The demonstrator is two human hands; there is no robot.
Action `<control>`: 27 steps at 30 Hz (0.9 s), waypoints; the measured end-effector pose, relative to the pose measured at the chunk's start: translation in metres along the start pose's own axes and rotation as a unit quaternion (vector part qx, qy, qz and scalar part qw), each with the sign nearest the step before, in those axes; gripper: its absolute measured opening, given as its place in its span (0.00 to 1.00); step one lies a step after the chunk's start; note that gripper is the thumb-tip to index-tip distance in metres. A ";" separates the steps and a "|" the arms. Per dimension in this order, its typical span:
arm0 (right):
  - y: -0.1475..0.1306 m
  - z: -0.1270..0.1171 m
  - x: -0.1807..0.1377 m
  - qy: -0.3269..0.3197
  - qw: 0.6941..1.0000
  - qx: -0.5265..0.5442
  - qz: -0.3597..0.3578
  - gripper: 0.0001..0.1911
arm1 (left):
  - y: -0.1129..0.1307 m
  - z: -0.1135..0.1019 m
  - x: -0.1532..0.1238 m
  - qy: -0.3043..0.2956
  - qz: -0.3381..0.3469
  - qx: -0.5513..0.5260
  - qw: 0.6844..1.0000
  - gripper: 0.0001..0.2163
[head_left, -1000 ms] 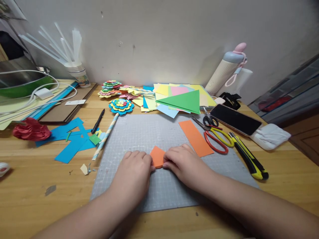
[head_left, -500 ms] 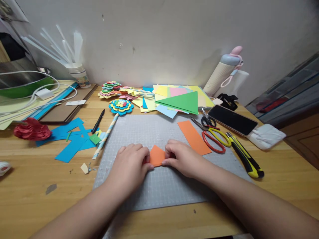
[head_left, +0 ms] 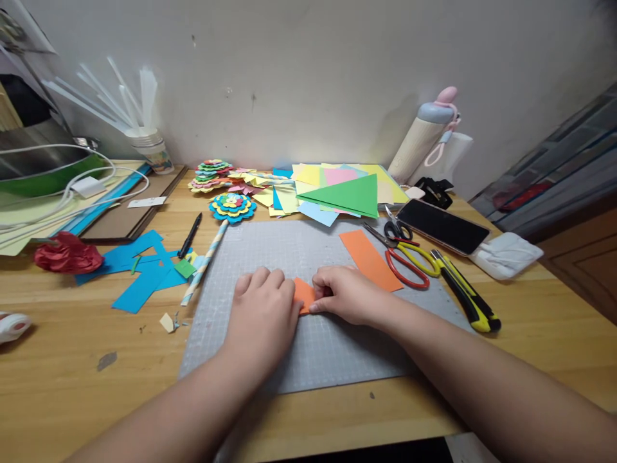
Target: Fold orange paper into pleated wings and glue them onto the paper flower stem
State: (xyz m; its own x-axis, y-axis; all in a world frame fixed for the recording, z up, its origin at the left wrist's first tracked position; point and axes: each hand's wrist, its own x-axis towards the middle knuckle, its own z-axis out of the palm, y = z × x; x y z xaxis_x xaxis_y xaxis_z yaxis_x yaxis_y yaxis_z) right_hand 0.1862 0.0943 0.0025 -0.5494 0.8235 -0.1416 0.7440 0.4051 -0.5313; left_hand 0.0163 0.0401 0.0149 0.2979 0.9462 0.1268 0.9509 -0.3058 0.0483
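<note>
A small folded piece of orange paper [head_left: 303, 294] lies on the grey cutting mat [head_left: 270, 247] between my two hands. My left hand [head_left: 264, 305] covers its left part, knuckles raised, fingers curled and thumb pressed on the paper. On the other side, my right hand [head_left: 344, 294] pinches the right edge between thumb and bent index finger. The undersides of both hands and the paper's outer ends are hidden. Just beyond my right hand lies a longer orange paper strip [head_left: 370, 260], flat on the mat.
Right of the strip are red-and-yellow-handled scissors [head_left: 409, 265], a utility knife [head_left: 465, 292] and a phone [head_left: 443, 225]. To the left lie blue paper scraps [head_left: 139, 280], a pen [head_left: 189, 235] and a paper flower [head_left: 233, 208] on a striped stick. Coloured sheets [head_left: 342, 193] are piled behind the mat.
My left hand has slid right and over the orange paper, covering more of it. My right hand keeps its pinch. The view has shifted slightly.
</note>
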 end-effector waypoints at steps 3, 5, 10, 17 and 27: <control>-0.001 -0.001 0.001 0.002 1.000 -0.008 -0.002 0.13 | 0.006 0.005 0.000 -0.007 0.028 0.002 1.000 0.06; -0.003 -0.002 -0.001 0.005 1.000 -0.021 -0.011 0.13 | 0.007 0.009 0.001 -0.007 0.043 0.000 0.999 0.06; -0.019 0.003 -0.027 0.077 0.991 -0.078 -0.078 0.03 | 0.007 0.012 0.001 -0.005 0.044 -0.022 0.999 0.05; -0.034 0.046 -0.072 0.108 0.969 -0.158 -0.159 0.27 | 0.002 0.014 0.002 -0.033 0.014 -0.064 0.997 0.05; -0.012 0.034 -0.069 0.090 0.976 -0.169 -0.100 0.31 | 0.001 0.017 0.001 -0.030 0.013 -0.061 0.998 0.05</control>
State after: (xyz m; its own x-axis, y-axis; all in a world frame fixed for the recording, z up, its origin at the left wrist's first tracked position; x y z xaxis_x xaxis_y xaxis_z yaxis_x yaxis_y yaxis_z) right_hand 0.2028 0.0190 -0.0101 -0.6439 0.7583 0.1021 0.7280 0.6482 -0.2233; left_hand 0.0187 0.0425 -0.0016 0.3308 0.9410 0.0711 0.9264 -0.3381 0.1656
